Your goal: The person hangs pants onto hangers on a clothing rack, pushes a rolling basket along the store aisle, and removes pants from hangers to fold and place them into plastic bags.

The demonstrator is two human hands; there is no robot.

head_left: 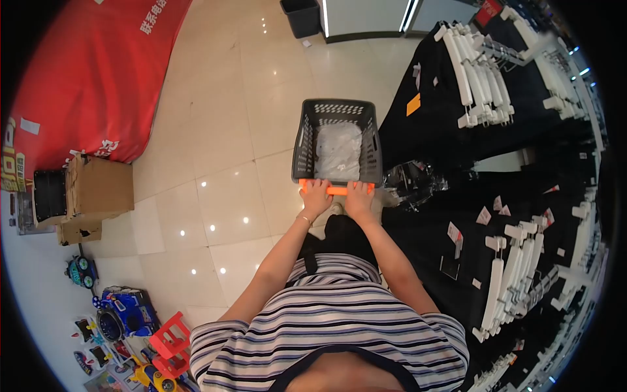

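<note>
A dark grey shopping basket [301, 140] with perforated walls hangs in front of my body at the centre. Its orange handle [337, 191] lies along the near rim. My left hand [316, 197] is closed round the handle's left part, and my right hand [358, 198] grips its right part. Inside the basket lies a white, crumpled plastic-wrapped item [339, 150]. What the wrapping holds cannot be made out.
Racks of dark clothes on white hangers [480, 78] line the right side. Clear plastic packaging [415, 184] lies near the basket. Cardboard boxes [100, 186], a red cover [98, 72] and toys [127, 312] stand left. A dark bin [301, 18] is ahead.
</note>
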